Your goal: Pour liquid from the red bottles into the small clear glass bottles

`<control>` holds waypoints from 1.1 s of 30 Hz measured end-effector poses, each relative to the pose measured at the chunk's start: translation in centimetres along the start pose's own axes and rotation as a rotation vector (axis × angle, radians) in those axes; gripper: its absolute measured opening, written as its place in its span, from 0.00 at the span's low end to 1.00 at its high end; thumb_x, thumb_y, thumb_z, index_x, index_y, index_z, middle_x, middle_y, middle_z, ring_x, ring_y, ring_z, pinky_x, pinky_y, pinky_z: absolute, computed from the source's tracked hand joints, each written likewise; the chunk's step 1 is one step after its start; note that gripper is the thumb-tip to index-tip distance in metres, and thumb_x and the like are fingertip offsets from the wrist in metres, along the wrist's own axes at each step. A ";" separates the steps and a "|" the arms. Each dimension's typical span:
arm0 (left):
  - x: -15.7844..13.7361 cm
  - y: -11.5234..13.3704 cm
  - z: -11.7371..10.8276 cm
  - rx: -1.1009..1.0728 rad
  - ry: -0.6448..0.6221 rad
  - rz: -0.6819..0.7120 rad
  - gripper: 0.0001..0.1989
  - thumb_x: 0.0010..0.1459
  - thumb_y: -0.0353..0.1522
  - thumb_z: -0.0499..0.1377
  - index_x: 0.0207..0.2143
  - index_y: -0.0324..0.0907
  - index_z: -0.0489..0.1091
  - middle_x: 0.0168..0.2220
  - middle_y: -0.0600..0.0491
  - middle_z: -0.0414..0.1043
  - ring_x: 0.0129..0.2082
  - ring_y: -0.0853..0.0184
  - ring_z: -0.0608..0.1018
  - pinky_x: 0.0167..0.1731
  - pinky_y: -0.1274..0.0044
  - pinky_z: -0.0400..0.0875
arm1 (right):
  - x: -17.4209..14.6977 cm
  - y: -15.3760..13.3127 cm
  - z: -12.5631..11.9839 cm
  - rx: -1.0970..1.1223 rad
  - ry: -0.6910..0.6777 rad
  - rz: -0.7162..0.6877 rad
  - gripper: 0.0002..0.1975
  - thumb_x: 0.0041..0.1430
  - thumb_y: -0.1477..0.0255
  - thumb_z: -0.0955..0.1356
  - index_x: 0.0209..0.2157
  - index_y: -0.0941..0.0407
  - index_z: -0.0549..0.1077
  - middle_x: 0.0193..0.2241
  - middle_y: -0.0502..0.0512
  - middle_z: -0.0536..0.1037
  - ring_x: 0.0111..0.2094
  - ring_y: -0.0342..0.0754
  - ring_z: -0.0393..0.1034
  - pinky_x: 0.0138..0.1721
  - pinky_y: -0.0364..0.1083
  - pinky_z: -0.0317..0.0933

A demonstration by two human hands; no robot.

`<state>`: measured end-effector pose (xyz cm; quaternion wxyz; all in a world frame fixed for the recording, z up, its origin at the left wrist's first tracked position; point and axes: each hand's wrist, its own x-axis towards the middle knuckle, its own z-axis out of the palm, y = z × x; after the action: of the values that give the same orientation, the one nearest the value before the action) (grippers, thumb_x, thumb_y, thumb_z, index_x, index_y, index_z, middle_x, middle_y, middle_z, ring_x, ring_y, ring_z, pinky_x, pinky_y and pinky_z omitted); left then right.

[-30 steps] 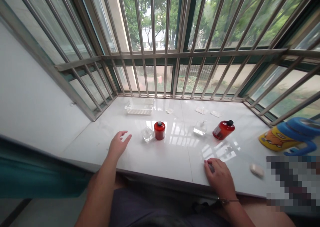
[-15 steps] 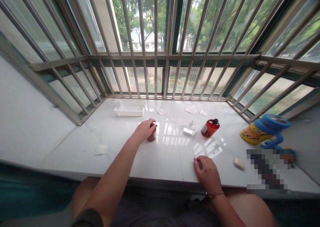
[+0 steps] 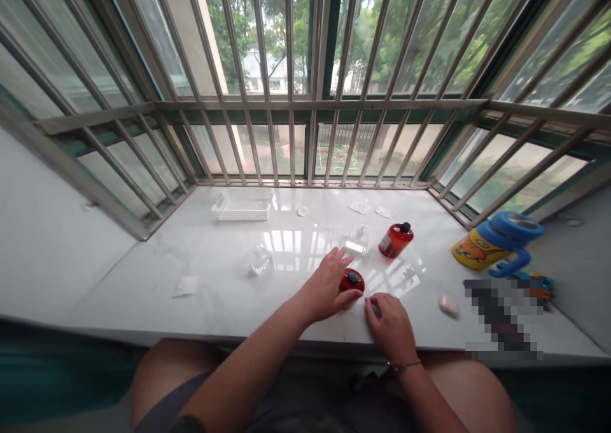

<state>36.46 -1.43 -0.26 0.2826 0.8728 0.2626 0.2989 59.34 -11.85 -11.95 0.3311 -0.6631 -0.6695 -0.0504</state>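
While the second red bottle (image 3: pixel 396 241) bears a pale label (image 3: pixel 386 242) too small to read and the yellow-and-blue flask (image 3: pixel 491 242) shows a cartoon figure, the near black-capped red bottle (image 3: pixel 354 281) stands on the white ledge (image 3: pixel 296 325) between both hands. The left hand (image 3: pixel 324 286) curves about it, thumb in front and fingers behind, though I cannot tell whether it grips; the right hand (image 3: pixel 391 323) is curled around a small dark object (image 3: pixel 376 309). A clear bottle (image 3: pixel 356 242) sits just behind the left fingertips, with a clear glass piece (image 3: pixel 259 260) and white basket (image 3: pixel 243 207) farther left.
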 end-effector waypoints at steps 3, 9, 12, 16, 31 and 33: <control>-2.5 -1.2 -2.6 0.163 0.204 0.003 0.41 0.68 0.47 0.65 0.75 0.48 0.52 0.77 0.38 0.52 0.80 0.46 0.50 0.75 0.47 0.54 | 0.1 -0.2 -0.2 0.003 -0.004 0.007 0.08 0.72 0.66 0.67 0.36 0.51 0.71 0.35 0.57 0.78 0.39 0.57 0.71 0.45 0.54 0.63; -8.8 -8.6 -9.5 0.428 0.725 -0.304 0.52 0.54 0.53 0.74 0.71 0.43 0.55 0.74 0.34 0.57 0.77 0.41 0.56 0.75 0.47 0.53 | 0.1 -0.3 -0.2 0.003 0.012 0.007 0.07 0.72 0.66 0.67 0.37 0.51 0.72 0.37 0.58 0.79 0.41 0.58 0.72 0.46 0.55 0.63; -10.6 -12.2 -11.0 0.300 0.612 -0.611 0.53 0.48 0.47 0.79 0.69 0.39 0.59 0.73 0.33 0.59 0.76 0.39 0.58 0.74 0.49 0.54 | 0.0 -0.2 -0.1 0.003 0.016 0.007 0.08 0.72 0.66 0.67 0.36 0.51 0.72 0.37 0.58 0.79 0.41 0.58 0.72 0.46 0.55 0.64; -10.0 -14.7 -11.2 0.137 0.490 -0.788 0.41 0.50 0.44 0.77 0.63 0.42 0.68 0.64 0.38 0.74 0.67 0.44 0.74 0.67 0.55 0.68 | 0.0 -0.1 0.0 -0.003 0.009 -0.003 0.09 0.73 0.65 0.67 0.36 0.51 0.72 0.36 0.58 0.79 0.41 0.58 0.71 0.46 0.55 0.63; -10.4 -8.4 -7.0 -0.033 0.147 -0.481 0.32 0.55 0.42 0.73 0.61 0.48 0.75 0.65 0.46 0.75 0.66 0.50 0.76 0.70 0.59 0.68 | -0.2 0.4 -0.4 0.105 0.023 0.041 0.13 0.75 0.59 0.65 0.42 0.52 0.75 0.41 0.59 0.80 0.43 0.57 0.74 0.48 0.56 0.65; -12.0 -7.8 -7.8 -0.011 0.119 -0.453 0.31 0.57 0.42 0.72 0.63 0.50 0.75 0.65 0.46 0.75 0.66 0.50 0.76 0.70 0.57 0.69 | -0.4 0.3 -0.9 0.192 0.040 0.036 0.14 0.76 0.58 0.64 0.45 0.51 0.75 0.45 0.60 0.81 0.48 0.59 0.75 0.52 0.59 0.67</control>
<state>20.80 -0.85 -4.64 0.3313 0.7708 0.4662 0.2805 59.90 -12.56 -11.55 0.4074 -0.6391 -0.6523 0.0066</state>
